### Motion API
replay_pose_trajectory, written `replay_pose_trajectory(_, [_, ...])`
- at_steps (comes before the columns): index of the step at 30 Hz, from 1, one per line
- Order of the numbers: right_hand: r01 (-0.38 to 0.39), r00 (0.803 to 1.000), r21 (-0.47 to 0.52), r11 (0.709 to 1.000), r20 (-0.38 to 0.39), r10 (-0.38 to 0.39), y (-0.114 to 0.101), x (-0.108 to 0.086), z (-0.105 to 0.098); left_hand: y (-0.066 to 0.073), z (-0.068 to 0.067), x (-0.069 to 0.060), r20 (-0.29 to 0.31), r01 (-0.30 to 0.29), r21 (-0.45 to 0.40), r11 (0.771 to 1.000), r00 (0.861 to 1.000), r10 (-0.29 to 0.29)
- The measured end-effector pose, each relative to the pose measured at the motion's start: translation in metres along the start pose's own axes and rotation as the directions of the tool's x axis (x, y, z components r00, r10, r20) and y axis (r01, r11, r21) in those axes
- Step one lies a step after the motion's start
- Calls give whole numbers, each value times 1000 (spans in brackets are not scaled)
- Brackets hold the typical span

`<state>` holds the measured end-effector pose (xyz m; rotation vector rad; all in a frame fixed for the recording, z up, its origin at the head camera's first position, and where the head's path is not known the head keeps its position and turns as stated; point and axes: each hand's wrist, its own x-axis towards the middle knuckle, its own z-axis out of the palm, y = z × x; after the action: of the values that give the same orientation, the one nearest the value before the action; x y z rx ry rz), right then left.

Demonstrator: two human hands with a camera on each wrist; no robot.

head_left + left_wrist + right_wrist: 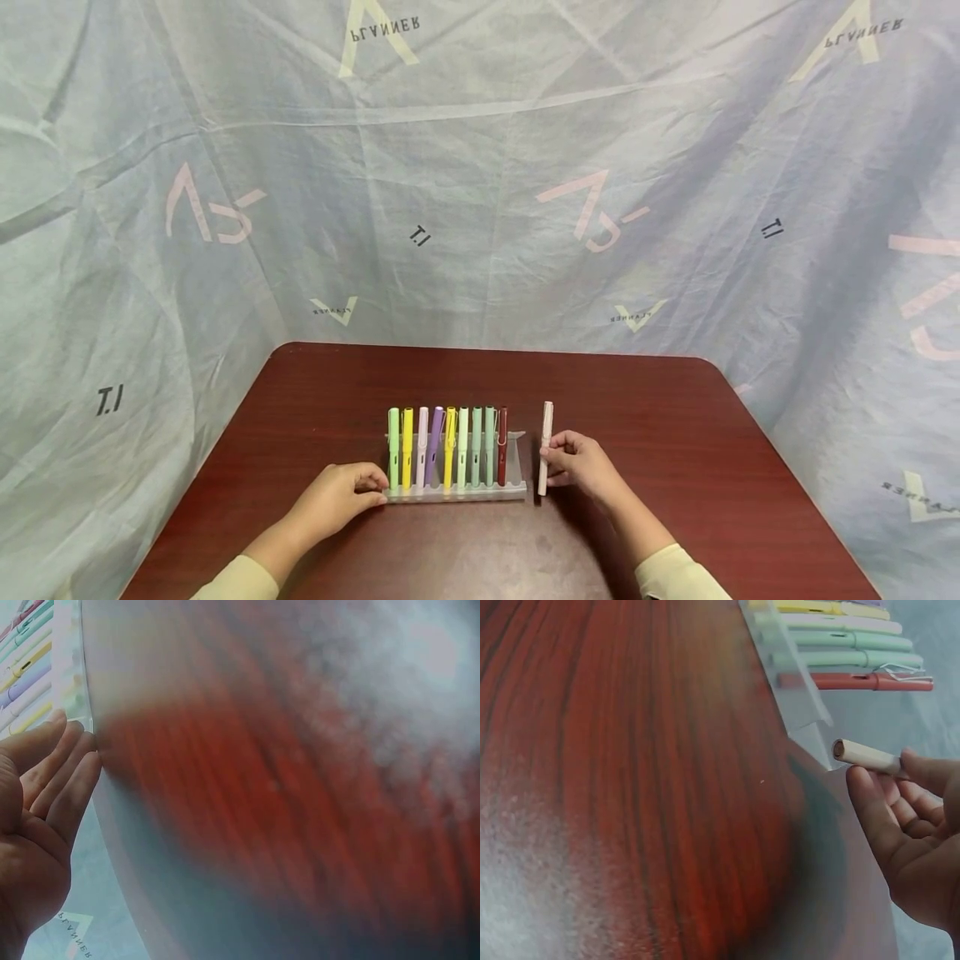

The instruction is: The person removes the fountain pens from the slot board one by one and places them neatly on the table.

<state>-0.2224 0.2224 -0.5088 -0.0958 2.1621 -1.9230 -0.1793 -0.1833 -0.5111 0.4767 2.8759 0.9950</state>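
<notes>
A clear plastic pen rack (487, 493) stands on the table with several pens side by side in it, from a light green pen (393, 448) at the left to a dark red pen (502, 446) at the right. My left hand (341, 498) holds the rack's left front corner between thumb and fingertips. Just off the rack's right end, my right hand (585, 467) pinches a pale cream-pink pen (547, 433) upright between thumb and fingers. In the right wrist view the end of this pen (862, 755) points toward the rack's corner, apart from it.
The dark red-brown wooden table (480, 558) reflects light near its front. Grey printed cloth (480, 167) hangs behind the table and along both sides. Between the dark red pen and the rack's right end is a bare stretch of rack.
</notes>
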Motion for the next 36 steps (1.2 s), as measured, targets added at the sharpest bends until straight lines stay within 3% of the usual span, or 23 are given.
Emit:
replay_pose_trajectory(11, [-84, 995, -79, 993, 41, 88, 10, 0, 9, -2, 2, -1, -9, -2, 2, 1000, 1000, 2])
replay_pose_trajectory(29, [-143, 989, -317, 938, -66, 129, 1, -1, 25, -2, 2, 0, -23, -21, 3, 1000, 1000, 22])
replay_pose_trajectory(36, [-157, 987, -325, 933, -93, 133, 2, 0, 26, -1, 2, 0, -17, -18, 16, 1000, 1000, 19])
